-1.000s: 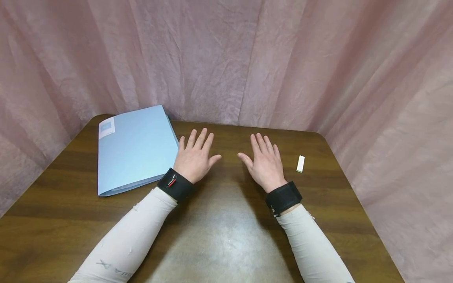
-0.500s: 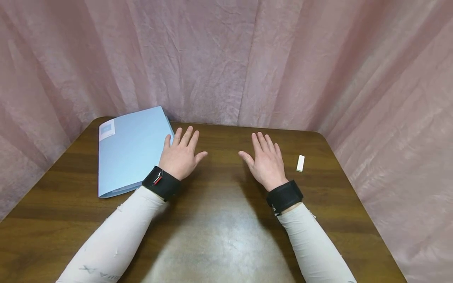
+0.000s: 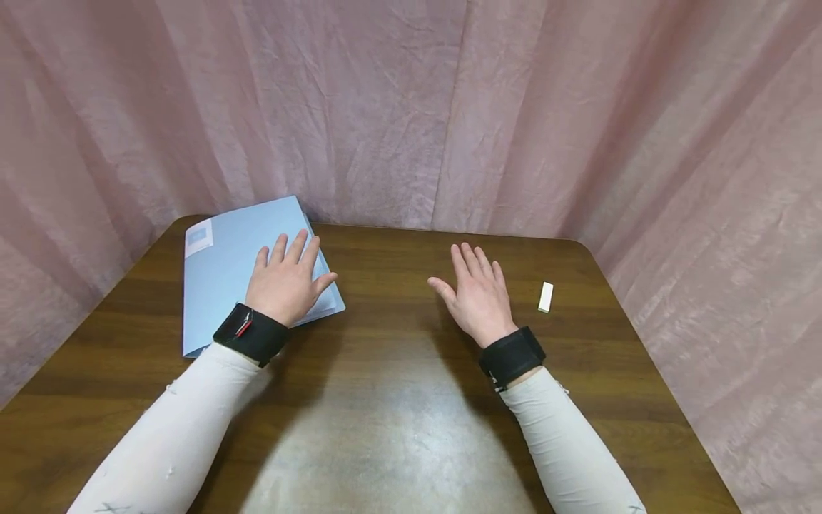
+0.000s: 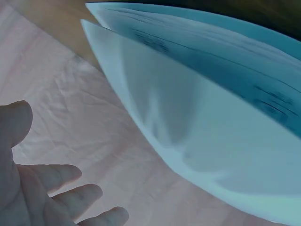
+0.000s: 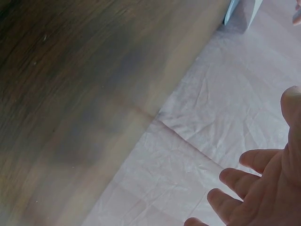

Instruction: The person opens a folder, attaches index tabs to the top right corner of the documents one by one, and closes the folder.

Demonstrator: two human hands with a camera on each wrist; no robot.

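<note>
A light blue folder [image 3: 221, 275] lies at the back left of the brown wooden table [image 3: 398, 400]. My left hand [image 3: 285, 277] lies flat on the folder's right part with straight fingers. In the left wrist view the folder [image 4: 211, 117] fills the frame, its layers slightly apart at the edge, and my left fingers [image 4: 61, 186] show at the lower left. My right hand [image 3: 478, 293] is held open over the table's middle right, touching nothing that I can see. Its fingers [image 5: 256, 186] appear straight in the right wrist view.
A small white block [image 3: 545, 297] lies on the table right of my right hand. Pink curtains [image 3: 411, 107] close in the table at the back and on both sides. The table's back right corner is rounded.
My left hand has moved left from the bare table onto the folder. The folder's lower right corner now sticks out further right. My right hand has hardly moved.
</note>
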